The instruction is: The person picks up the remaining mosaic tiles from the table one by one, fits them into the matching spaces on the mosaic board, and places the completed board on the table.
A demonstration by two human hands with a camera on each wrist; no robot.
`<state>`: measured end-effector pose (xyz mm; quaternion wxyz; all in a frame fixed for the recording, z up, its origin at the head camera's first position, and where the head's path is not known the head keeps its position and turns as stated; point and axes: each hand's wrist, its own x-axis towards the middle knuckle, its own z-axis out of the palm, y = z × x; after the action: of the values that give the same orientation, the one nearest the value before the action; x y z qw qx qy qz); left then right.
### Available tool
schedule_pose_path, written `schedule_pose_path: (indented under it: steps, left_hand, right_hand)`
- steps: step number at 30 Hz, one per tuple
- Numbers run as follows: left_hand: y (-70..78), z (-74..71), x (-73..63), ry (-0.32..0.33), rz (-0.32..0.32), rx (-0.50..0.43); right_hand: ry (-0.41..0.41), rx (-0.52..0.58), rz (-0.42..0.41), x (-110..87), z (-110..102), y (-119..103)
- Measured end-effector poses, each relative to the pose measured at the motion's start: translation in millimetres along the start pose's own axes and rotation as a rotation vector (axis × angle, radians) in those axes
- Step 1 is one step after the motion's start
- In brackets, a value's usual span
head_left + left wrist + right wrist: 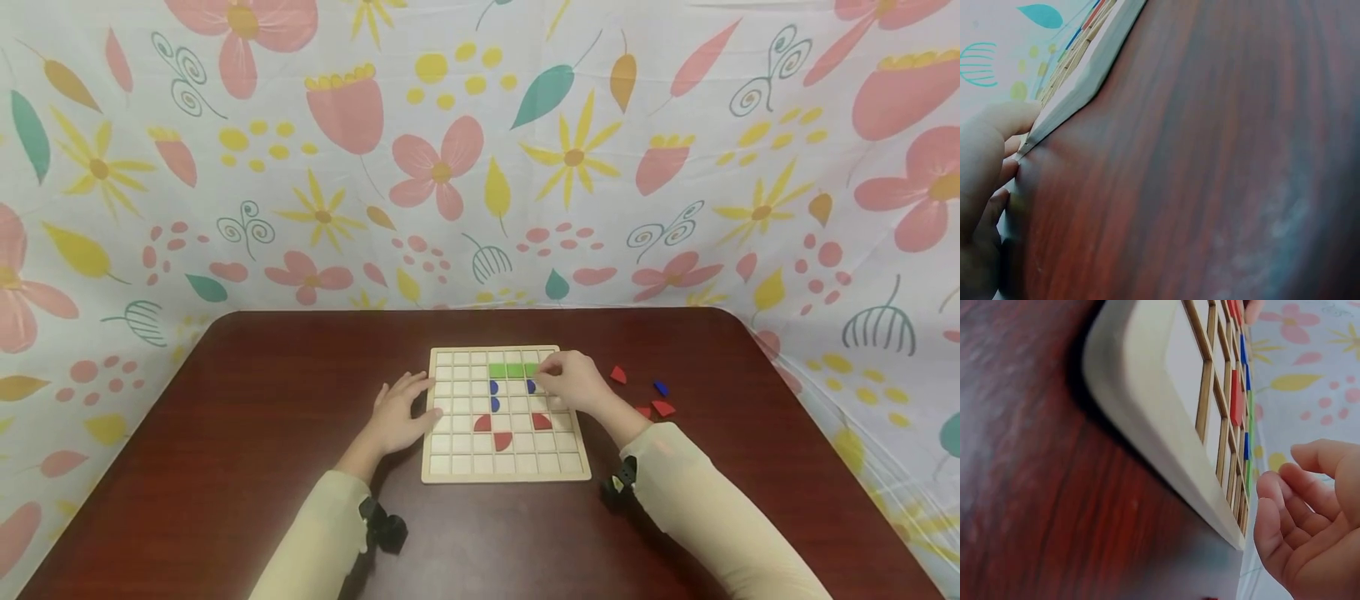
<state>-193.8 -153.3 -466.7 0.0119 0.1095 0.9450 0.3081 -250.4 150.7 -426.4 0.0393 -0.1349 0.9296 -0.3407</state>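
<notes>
A square wooden grid board (460,442) lies on the table. Green squares (498,371) form a row near its far side. Below them are blue half-round pieces (495,404), and nearer still are red quarter-round pieces (502,441). My left hand (397,417) rests at the board's left edge with fingers spread, its thumb touching the rim in the left wrist view. My right hand (573,382) is over the far right part, fingertips beside a blue half-round piece (531,386). In the right wrist view its fingers bend loosely, with nothing visible between thumb and fingertips.
Loose red pieces (663,408) and a blue piece (660,387) lie on the dark red-brown table (247,433), right of the board. A flower-patterned cloth (480,250) hangs behind the table. Black wrist devices (386,529) sit at both sleeves.
</notes>
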Motion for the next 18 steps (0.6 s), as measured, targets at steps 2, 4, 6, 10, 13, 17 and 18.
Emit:
schedule_pose_path:
  steps: [2, 4, 6, 10, 13, 17, 18]
  left_hand:
    - [0.5, 0.5, 0.0, 0.004, -0.001, -0.001]
    - [0.5, 1.0, -0.1, 0.006, -0.001, 0.002]
    - [0.2, 1.5, 0.0, 0.004, 0.000, 0.002]
    - [0.5, 1.6, 0.3, 0.004, 0.005, -0.006]
    - [0.2, 1.5, 0.4, 0.007, 0.002, -0.006]
    - [-0.3, 1.4, -0.1, 0.006, -0.003, -0.008]
    - [0.1, 1.0, -0.4, 0.005, -0.003, -0.010]
  right_hand:
    - [0.021, -0.006, -0.011, -1.8, -2, 2]
    - [0.033, -0.013, -0.015, -3.4, -4, 5]
    - [0.044, -0.012, -0.004, -5.5, -6, 8]
    - [0.067, -0.006, -0.003, -9.6, -10, 13]
    - [0.078, 0.003, -0.006, -12.5, -14, 15]
    - [0.080, 0.011, -0.008, -16.2, -20, 19]
    - [0.085, 0.009, -0.008, -17.3, -21, 20]
